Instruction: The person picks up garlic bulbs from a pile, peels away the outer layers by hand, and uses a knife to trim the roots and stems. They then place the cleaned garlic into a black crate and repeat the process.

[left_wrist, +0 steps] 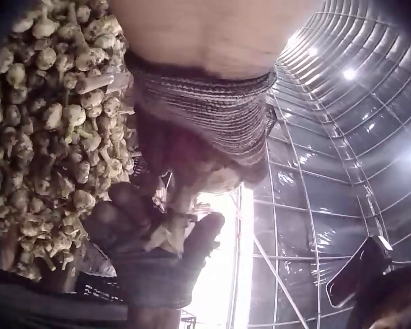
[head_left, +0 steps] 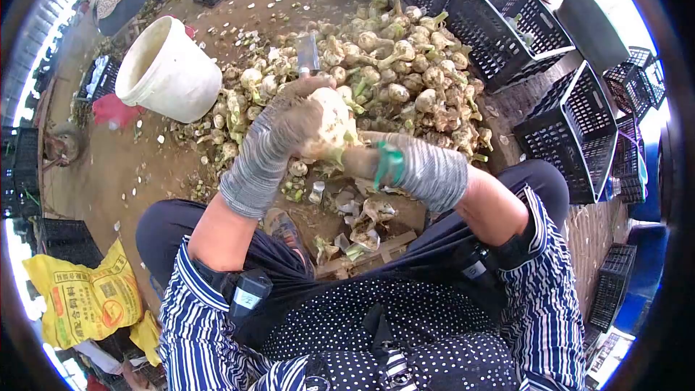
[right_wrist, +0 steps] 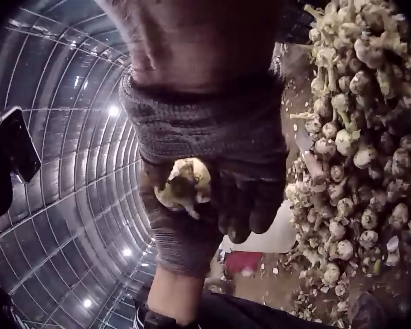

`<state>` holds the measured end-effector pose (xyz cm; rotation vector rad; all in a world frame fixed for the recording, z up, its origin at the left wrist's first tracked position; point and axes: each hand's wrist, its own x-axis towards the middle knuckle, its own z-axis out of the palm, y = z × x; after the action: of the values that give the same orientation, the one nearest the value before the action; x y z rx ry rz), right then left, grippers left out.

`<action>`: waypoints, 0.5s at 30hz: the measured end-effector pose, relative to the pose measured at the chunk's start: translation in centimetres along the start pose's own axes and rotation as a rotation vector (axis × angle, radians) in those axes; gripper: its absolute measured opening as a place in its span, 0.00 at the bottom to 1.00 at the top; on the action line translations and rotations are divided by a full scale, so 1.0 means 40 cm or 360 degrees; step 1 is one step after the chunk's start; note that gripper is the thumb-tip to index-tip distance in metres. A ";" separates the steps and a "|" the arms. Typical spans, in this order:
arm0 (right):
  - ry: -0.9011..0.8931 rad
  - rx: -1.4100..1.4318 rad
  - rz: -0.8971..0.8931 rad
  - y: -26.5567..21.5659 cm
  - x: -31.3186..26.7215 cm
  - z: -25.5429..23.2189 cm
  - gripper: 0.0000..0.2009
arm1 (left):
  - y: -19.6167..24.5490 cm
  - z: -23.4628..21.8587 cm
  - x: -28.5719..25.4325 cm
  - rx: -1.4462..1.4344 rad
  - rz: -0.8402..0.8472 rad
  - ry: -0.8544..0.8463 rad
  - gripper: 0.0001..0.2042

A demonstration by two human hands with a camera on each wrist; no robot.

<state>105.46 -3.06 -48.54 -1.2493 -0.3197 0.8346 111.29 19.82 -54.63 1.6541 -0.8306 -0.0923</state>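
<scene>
Both hands wear grey, soil-stained knit gloves and meet at a pale, rounded vegetable with a short green stalk. My left hand grips its body from the left. At its lower end my right hand, a green band round the glove, holds the stalk part; the fingers are blurred there. In the left wrist view the stalk shows between the right hand's fingers and thumb. The vegetable lies between both gloves in the right wrist view. A broad-bladed knife lies on the heap just beyond the left hand.
A big heap of similar vegetables spreads ahead on the soil floor. Left of it stands a white bucket. Black crates line the right side. Trimmings lie between the feet, and a yellow sack rests at the left.
</scene>
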 end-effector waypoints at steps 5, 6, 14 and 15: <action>0.0246 -0.0031 -0.0105 0.008 0.004 0.006 0.14 | 0.184 0.083 -0.009 -0.0461 -0.0531 0.0510 0.28; 0.0597 -0.1380 -0.0514 0.007 0.007 0.004 0.13 | 0.180 0.074 -0.008 -0.0465 -0.0652 0.0461 0.28; 0.0409 -0.0682 -0.0250 -0.001 -0.008 0.008 0.14 | 0.252 0.072 -0.043 -0.0086 -0.0857 0.0286 0.26; 0.0413 -0.0684 -0.0249 0.002 -0.013 -0.008 0.14 | 0.260 0.074 -0.042 0.0028 -0.0647 0.0237 0.28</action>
<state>105.27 -3.66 -48.62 -1.6896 -0.3936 0.4725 103.78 18.10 -46.85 1.8032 -0.3757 -0.2421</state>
